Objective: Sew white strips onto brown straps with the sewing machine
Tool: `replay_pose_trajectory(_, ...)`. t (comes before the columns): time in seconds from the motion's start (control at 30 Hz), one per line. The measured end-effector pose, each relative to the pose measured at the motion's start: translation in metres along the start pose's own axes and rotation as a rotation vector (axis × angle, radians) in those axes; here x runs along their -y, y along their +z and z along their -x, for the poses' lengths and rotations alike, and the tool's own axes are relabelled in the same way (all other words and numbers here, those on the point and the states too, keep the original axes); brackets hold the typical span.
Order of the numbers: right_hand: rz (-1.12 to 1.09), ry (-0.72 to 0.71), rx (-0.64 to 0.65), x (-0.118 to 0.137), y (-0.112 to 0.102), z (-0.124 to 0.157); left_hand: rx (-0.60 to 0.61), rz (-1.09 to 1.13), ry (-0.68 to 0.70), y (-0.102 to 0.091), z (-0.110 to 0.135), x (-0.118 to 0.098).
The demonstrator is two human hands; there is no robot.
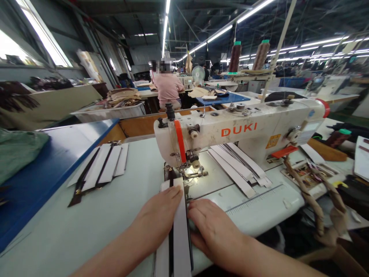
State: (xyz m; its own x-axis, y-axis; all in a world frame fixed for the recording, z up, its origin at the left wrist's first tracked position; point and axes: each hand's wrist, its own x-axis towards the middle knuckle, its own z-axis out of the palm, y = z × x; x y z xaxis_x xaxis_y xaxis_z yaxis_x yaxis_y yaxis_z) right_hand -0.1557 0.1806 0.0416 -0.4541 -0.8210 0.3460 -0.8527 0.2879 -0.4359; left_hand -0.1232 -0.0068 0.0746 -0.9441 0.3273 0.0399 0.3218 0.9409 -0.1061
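Note:
A long white strip with a dark, zipper-like band along it runs toward me from under the sewing machine's presser foot. My left hand lies on top of the strip, its fingers stretched forward and flat, close to the needle area. At the strip's right edge is my right hand, fingers curled in with the fingertips against the dark edge. The thumb sits lower, partly hidden. The white sewing machine with an orange guard stands just ahead of both hands, its lamp lighting the needle plate.
Several white strips with dark bands lie left on the table. Another pile of white strips rests under the machine arm. A blue table borders the left. Rightward sits a parts tray. A person in pink sits ahead.

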Motion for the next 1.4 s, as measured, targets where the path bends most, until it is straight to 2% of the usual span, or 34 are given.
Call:
replay_pose_trajectory(0.1,0.096,-0.060,-0.033,-0.009,0.004,-0.012,-0.022,0.034,-0.002,0.003,0.000,0.000)
replay_pose_trajectory(0.27,0.250,-0.302,0.049,-0.022,-0.001,-0.030,-0.033,0.040,-0.044,0.004,0.000,-0.002)
replay_pose_trajectory(0.43,0.294,-0.375,0.112,-0.027,-0.004,-0.035,-0.099,-0.034,-0.031,0.017,0.003,-0.003)
replay_pose_trajectory(0.6,0.299,-0.448,0.099,-0.032,-0.002,-0.037,-0.133,-0.017,-0.017,0.028,0.007,-0.003)
replay_pose_trajectory(0.77,0.309,-0.466,0.075,-0.040,-0.005,-0.042,-0.194,-0.039,-0.006,0.027,-0.001,-0.003)
replay_pose_trajectory(0.9,0.308,-0.471,0.092,-0.048,-0.010,-0.047,-0.277,-0.036,0.009,0.028,-0.011,-0.002)
replay_pose_trajectory(1.07,0.277,-0.484,0.053,-0.054,-0.008,-0.049,-0.380,-0.070,0.028,0.031,-0.014,0.000)
replay_pose_trajectory(1.4,0.243,-0.463,0.024,-0.056,-0.010,-0.051,-0.418,-0.007,0.021,0.031,-0.017,0.005)
